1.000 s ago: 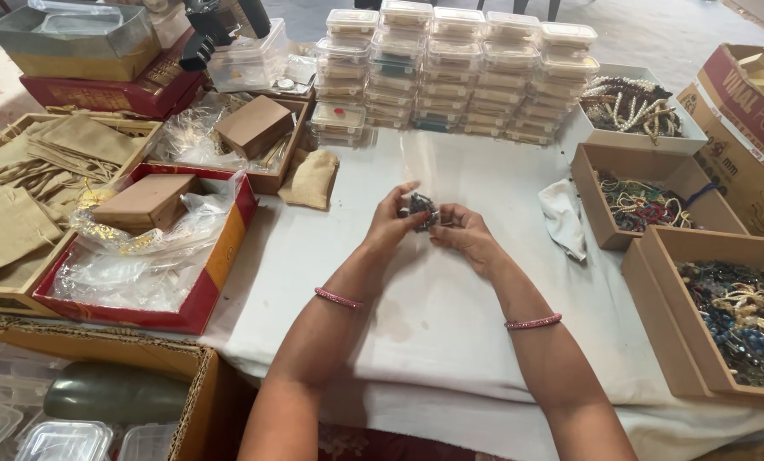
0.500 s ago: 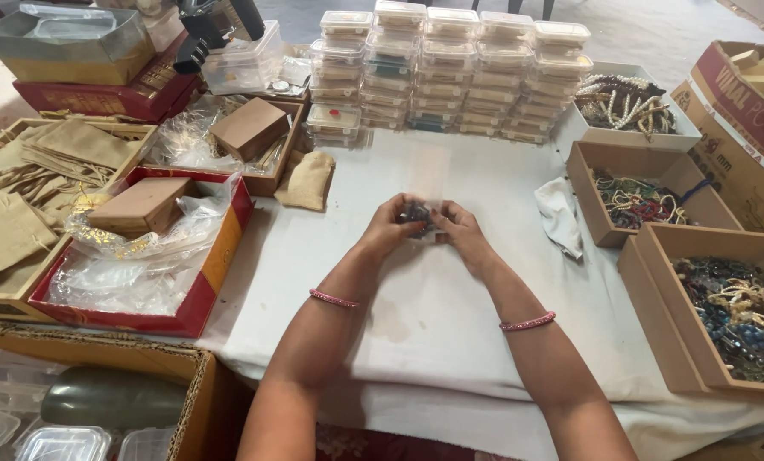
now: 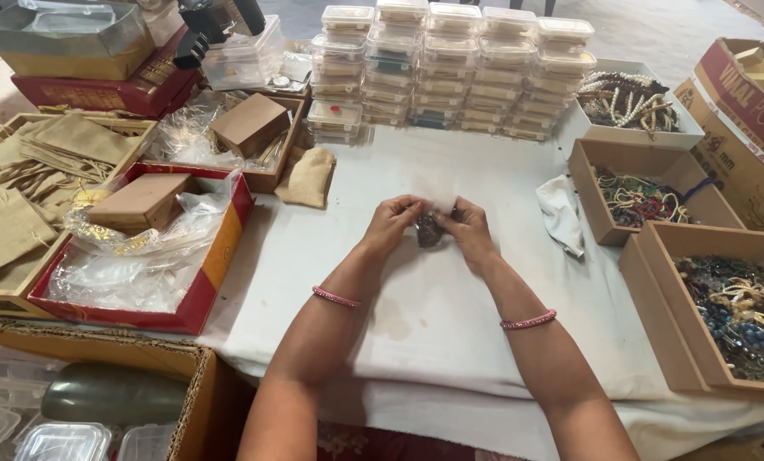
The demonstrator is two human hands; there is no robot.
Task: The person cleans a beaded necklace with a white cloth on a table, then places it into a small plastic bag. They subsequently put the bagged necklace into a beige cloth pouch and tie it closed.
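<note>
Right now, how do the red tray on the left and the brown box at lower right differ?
The red tray holds crumpled clear plastic and a brown cardboard box; the brown box holds tangled beaded jewellery. The red tray has red walls; the brown box is plain cardboard. Both are open-topped and rest by the white cloth.

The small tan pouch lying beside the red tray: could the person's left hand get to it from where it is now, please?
Probably yes. The tan pouch lies in the open on the white cloth, up and left of the left hand, with bare cloth between. But both hands are holding a small dark bundle, so the left would have to let go.
</note>
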